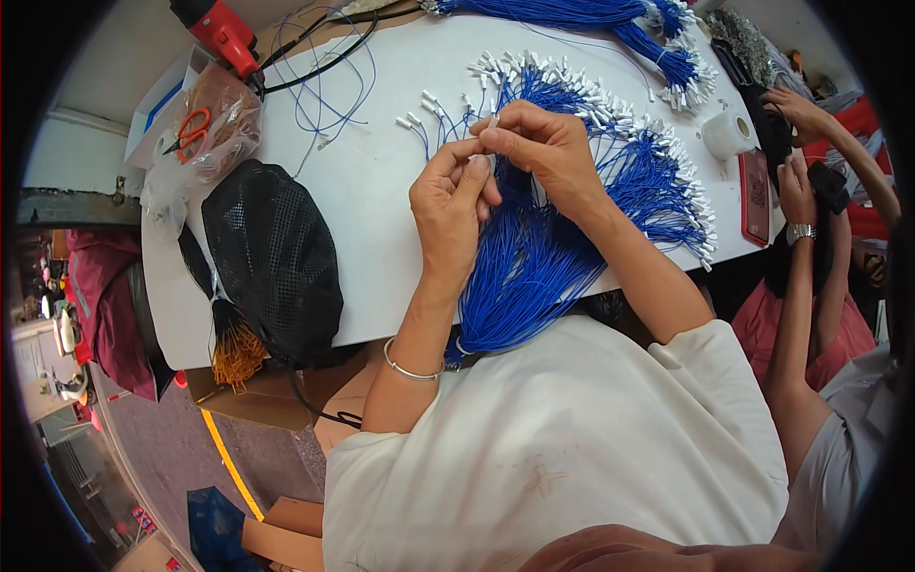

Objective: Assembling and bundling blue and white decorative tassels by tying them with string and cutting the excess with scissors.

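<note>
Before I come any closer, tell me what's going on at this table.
The seated person's right hand seems to pinch a small white connector, and the left hand meets it at the fingertips; the left's exact grip is hard to see. Under the hands, a big bundle of blue wires fans out over the white table, its many white ends facing away from the person. A black mesh bag sits to the left.

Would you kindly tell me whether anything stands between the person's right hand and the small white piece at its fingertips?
Nothing visible does: the right hand pinches the small white piece, with the left hand close beside it; the blue wires lie beneath.
</note>
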`<action>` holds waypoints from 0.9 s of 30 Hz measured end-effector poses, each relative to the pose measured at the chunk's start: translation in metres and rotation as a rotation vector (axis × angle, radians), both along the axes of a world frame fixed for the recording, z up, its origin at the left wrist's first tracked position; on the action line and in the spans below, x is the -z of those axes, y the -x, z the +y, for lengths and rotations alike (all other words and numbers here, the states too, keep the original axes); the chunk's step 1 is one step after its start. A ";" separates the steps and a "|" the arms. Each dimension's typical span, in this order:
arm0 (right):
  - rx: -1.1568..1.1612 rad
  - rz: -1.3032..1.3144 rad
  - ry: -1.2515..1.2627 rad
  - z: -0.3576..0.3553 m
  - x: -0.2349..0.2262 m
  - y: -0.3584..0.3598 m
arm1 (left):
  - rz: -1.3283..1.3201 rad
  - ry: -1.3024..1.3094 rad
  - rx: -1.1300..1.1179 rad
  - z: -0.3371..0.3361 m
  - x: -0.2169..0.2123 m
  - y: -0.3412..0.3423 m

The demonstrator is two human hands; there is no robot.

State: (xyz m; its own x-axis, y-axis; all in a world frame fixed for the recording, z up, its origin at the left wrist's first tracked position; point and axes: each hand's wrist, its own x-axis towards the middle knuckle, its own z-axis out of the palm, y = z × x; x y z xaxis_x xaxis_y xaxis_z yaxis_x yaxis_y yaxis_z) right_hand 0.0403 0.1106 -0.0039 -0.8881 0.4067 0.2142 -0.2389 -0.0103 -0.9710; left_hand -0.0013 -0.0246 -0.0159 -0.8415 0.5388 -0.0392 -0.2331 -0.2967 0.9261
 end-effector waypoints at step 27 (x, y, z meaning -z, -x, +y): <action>0.078 -0.120 0.080 0.007 0.004 0.000 | -0.073 0.000 0.010 0.001 -0.004 -0.002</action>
